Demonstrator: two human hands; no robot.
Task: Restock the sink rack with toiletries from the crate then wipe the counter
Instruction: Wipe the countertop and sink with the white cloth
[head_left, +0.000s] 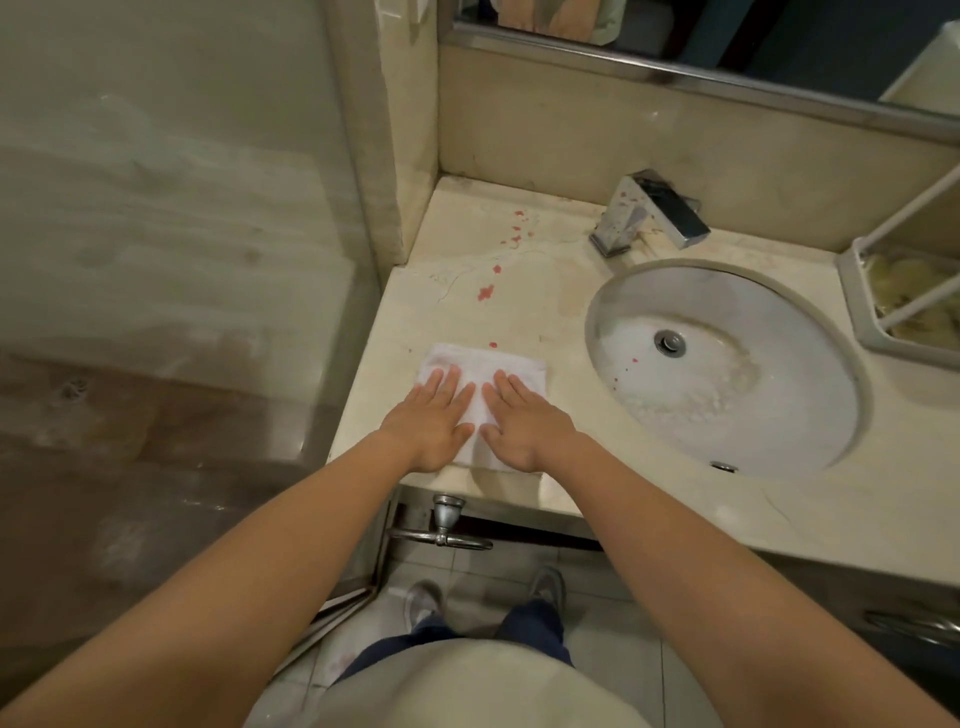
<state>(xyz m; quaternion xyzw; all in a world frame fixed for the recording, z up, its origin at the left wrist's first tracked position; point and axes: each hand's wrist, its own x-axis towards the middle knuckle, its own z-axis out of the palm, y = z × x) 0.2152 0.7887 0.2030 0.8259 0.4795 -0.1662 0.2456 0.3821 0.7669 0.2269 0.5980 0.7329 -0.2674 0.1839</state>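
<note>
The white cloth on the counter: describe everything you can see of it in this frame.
The white cloth is a small folded rectangle of soft, towel-like fabric. It lies flat on the beige stone counter near the front edge, left of the sink basin. The left hand and right hand press on it side by side, palms down and fingers straight, covering its near half. A pink spot sits just beyond its far edge, apart from it.

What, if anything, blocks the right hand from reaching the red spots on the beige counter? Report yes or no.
Probably yes, reachable. The right hand lies flat on the white folded cloth; the red spots sit just beyond it on bare beige counter, nothing between.
</note>
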